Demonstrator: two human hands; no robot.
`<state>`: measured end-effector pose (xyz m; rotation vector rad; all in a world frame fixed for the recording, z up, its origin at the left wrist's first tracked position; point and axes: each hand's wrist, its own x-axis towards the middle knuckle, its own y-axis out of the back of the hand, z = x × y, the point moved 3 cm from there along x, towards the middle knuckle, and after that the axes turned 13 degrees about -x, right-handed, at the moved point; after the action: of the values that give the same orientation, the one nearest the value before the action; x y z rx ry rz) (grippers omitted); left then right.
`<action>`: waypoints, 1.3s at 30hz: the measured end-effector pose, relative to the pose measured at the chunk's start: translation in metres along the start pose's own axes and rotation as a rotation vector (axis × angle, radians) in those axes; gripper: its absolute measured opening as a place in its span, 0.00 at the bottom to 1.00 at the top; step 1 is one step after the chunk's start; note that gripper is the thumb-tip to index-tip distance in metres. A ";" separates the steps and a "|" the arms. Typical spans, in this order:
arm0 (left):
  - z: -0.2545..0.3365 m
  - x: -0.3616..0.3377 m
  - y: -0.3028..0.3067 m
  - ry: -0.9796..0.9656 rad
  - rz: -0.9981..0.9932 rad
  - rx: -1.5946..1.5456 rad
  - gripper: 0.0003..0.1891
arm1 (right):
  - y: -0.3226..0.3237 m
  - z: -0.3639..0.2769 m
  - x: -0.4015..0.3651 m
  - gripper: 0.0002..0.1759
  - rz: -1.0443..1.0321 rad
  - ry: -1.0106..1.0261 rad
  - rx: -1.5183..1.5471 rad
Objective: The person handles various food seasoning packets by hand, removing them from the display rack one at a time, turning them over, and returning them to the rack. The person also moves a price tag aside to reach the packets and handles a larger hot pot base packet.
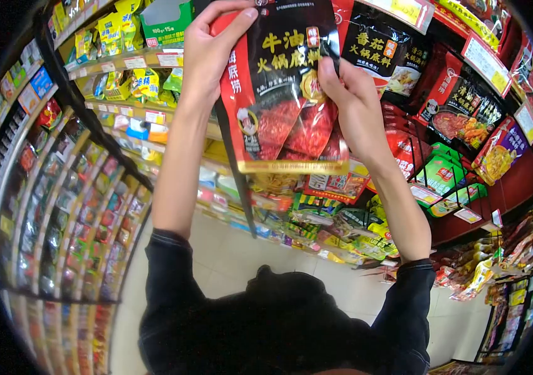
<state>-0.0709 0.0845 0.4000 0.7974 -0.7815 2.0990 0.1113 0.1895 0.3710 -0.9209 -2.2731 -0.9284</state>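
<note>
Both of my hands hold up one hot pot seasoning packet (272, 69), black and red with yellow Chinese lettering and a picture of red contents. My left hand (207, 47) grips its upper left edge, the thumb lying across the front. On the right side, my right hand (357, 103) pinches the edge with its thumb on the front face; the other fingers are mostly hidden behind. The packet hangs upright, its gold bottom seam facing down. Just right of it, black hot pot packets (372, 47) with white lettering hang on the display.
More packets fill the rack at right, among them a green one (444, 175) and a purple one (502, 150). Price tags (488, 62) stick out there. Left stand shelves with yellow bags (110, 34) and a green box (165, 24). Pale floor tiles (216, 250) lie below.
</note>
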 end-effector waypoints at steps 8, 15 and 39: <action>0.032 -0.026 -0.006 -0.660 -0.020 1.039 0.19 | -0.011 0.010 0.024 0.24 0.091 0.041 0.023; 0.017 -0.030 -0.005 -0.706 -0.023 1.182 0.23 | -0.023 0.020 0.039 0.24 0.157 0.027 0.088; 0.022 -0.020 -0.029 -0.680 -0.184 1.044 0.23 | -0.025 0.027 0.042 0.23 0.117 0.012 -0.021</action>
<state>-0.0308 0.0754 0.4068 2.1017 0.1802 1.9833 0.0606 0.2127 0.3723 -1.0430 -2.1780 -0.9057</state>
